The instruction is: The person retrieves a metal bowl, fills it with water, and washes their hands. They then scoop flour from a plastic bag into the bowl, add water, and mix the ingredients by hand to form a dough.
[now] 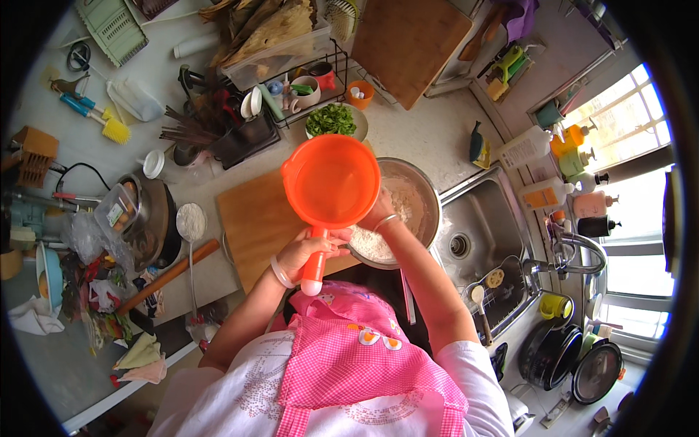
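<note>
My left hand point(295, 256) is closed around the handle of an orange plastic water ladle point(331, 178), holding it up over the wooden cutting board point(244, 218). Its cup looks tinted orange throughout; whether liquid is inside I cannot make out. To the right stands a metal mixing bowl point(437, 211) with white flour point(373, 246) in it, some of it looking damp and clumped. Reaching into this bowl is my right hand point(380, 210), its fingers hidden by the ladle's rim and the flour. A bracelet circles each wrist.
Behind the ladle, chopped greens point(331, 120) lie on a plate. At left are a long-handled scoop of flour point(191, 222), a rolling pin point(167, 277) and a wok point(164, 218). A steel sink point(484, 218) with a faucet point(582, 251) adjoins the bowl at right.
</note>
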